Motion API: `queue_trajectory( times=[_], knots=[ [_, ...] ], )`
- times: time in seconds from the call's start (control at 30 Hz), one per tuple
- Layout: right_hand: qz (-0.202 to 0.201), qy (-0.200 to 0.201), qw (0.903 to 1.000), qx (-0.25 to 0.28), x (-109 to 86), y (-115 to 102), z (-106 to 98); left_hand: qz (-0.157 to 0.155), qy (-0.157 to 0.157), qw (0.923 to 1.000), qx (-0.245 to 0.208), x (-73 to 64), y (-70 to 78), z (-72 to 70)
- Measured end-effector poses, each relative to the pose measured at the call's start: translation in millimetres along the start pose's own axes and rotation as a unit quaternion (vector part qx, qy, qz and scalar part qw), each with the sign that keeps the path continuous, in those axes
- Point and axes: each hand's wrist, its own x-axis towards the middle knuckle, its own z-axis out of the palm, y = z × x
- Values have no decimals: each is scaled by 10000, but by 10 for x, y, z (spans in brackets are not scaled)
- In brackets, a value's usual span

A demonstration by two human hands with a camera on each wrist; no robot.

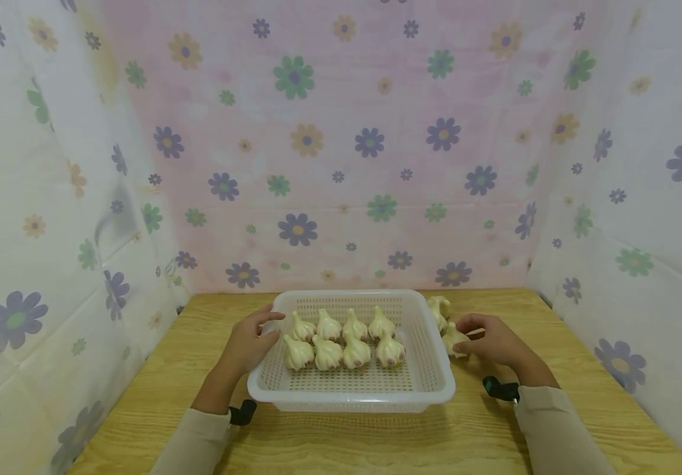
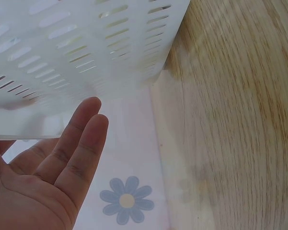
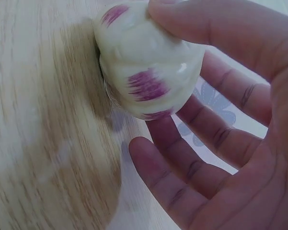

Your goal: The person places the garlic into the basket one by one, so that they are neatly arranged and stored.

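Note:
A white perforated plastic basket (image 1: 349, 398) holds several garlic bulbs (image 1: 357, 354) in two rows. My left hand (image 1: 250, 340) rests at the basket's left rim, its thumb and index finger reaching over the edge. In the left wrist view, the other fingers (image 2: 81, 153) lie fairly straight beside the slotted outer wall (image 2: 81, 43). Right of the basket, my right hand (image 1: 491, 340) holds a garlic bulb (image 1: 453, 340) between thumb and fingers. The right wrist view shows this bulb (image 3: 148, 72) as pale and glossy with purple streaks, close to the tabletop.
Another garlic bulb (image 1: 438, 310) lies behind the held one, against the basket's right side. The wood-grain table (image 1: 341, 445) is enclosed by flower-printed cloth (image 1: 341, 198) at the back and both sides. Dark wrist mounts (image 1: 500, 388) sit below the hands.

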Motion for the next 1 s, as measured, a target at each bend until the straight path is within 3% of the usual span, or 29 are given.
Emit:
queue_trajectory(
  times=[0.23,0.53,0.83,1.0],
  knots=[
    [63,57,9994,-333,-5,30,-31,14,1,10000,52,-19,4,0],
    [207,309,9988,-316,-31,33,-72,16,41,9999,107,-9,6,-5],
    [59,325,9994,-121,-28,2,-111,8,-20,9999,141,5,-2,-4],
    [-85,405,9985,-371,-30,-26,-127,54,5,9998,212,-2,-1,6]
  ],
)
